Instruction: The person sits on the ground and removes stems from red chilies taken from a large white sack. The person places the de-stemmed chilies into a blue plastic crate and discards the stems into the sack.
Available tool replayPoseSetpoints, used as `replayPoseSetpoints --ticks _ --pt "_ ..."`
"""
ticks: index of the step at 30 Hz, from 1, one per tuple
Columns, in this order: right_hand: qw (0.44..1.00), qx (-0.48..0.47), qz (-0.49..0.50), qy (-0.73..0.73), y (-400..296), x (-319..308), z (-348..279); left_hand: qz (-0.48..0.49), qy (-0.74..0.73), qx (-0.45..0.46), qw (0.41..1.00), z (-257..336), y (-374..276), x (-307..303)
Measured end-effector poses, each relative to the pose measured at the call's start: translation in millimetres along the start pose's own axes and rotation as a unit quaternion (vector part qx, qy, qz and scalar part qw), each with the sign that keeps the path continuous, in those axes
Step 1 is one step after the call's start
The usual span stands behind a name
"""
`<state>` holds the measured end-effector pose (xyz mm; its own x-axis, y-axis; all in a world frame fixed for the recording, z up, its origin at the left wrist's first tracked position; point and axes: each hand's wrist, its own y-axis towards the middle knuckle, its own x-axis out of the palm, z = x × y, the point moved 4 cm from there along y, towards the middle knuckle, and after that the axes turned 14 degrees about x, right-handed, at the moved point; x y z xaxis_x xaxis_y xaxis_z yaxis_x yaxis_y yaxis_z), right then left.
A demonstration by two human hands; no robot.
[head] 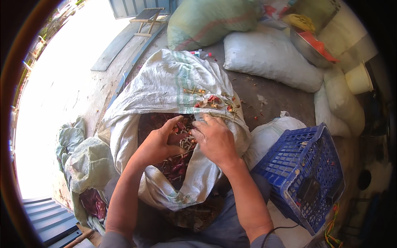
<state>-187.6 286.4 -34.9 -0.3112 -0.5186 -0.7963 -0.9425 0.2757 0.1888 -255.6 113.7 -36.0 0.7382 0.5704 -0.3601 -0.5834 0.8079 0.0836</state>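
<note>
A white woven sack (pixel 145 90) with green stripes stands before me, its mouth folded open. Dried dark red chili peppers (pixel 175 167) with pale stems fill it. Over the opening, my left hand (pixel 161 142) has its fingers spread above the peppers, and nothing shows in its grasp. Beside it, my right hand (pixel 215 139) bends its fingers at the right side of the mouth, close to some stems; whether it pinches any cannot be told. Loose stems with orange and red bits (pixel 214 100) lie on the folded cloth just beyond my right hand.
A blue plastic crate (pixel 288 161) stands tilted at the right. Full white sacks (pixel 269 55) and a large green sack (pixel 214 24) lie beyond, with a plastic bottle (pixel 203 54) near them. Another open sack (pixel 90 164) sits at left. A folding stool (pixel 150 18) stands farther off.
</note>
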Motion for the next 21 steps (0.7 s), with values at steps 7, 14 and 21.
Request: replayPoseSetpoints --ticks 7,14,21 --pt "0.951 0.089 -0.148 0.256 -3 14 -16 -0.016 -0.068 -0.041 0.997 8 3 1" --pt "0.734 0.275 -0.21 0.585 -5 26 -5 0.165 -0.38 -0.057 0.908 4 4 3" --pt "0.922 0.166 -0.066 0.343 -2 13 -2 0.157 0.031 0.015 0.987 6 8 3"
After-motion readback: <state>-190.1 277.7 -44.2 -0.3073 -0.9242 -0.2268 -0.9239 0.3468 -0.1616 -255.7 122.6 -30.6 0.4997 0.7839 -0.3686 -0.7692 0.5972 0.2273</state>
